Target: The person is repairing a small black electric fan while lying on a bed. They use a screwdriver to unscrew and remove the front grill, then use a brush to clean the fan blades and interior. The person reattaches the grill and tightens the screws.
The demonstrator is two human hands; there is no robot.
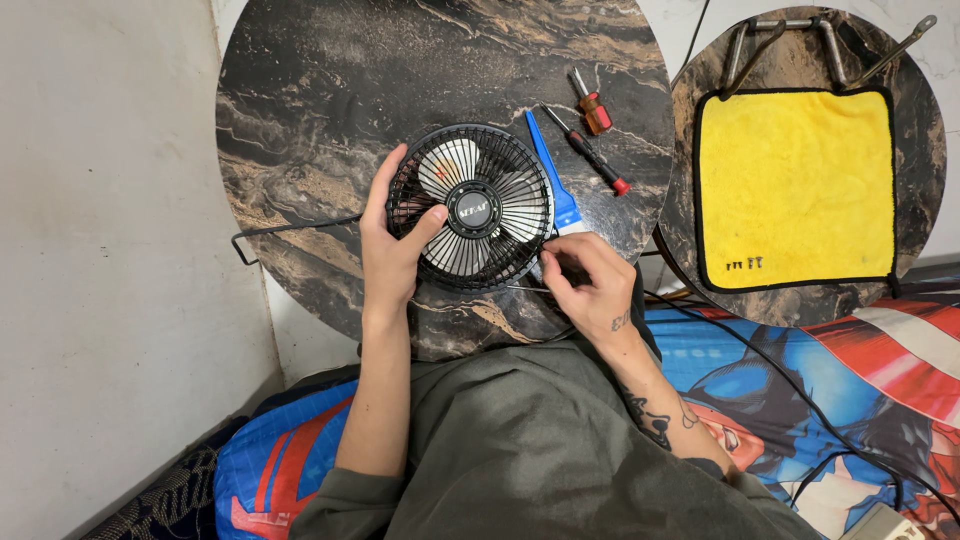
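Black wire-grille fan (470, 207) lies face-up on marbled table (330, 110). Left hand (392, 245) clasps its rim, thumb across the grille. Right hand (590, 285) pinches the lower-right edge. Likely light; thin wires may bend, so hold the rim, not the blades.

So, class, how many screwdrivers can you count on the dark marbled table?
2: an orange-handled screwdriver above the fan, and a black one with a red tip just below it, beside the blue brush.
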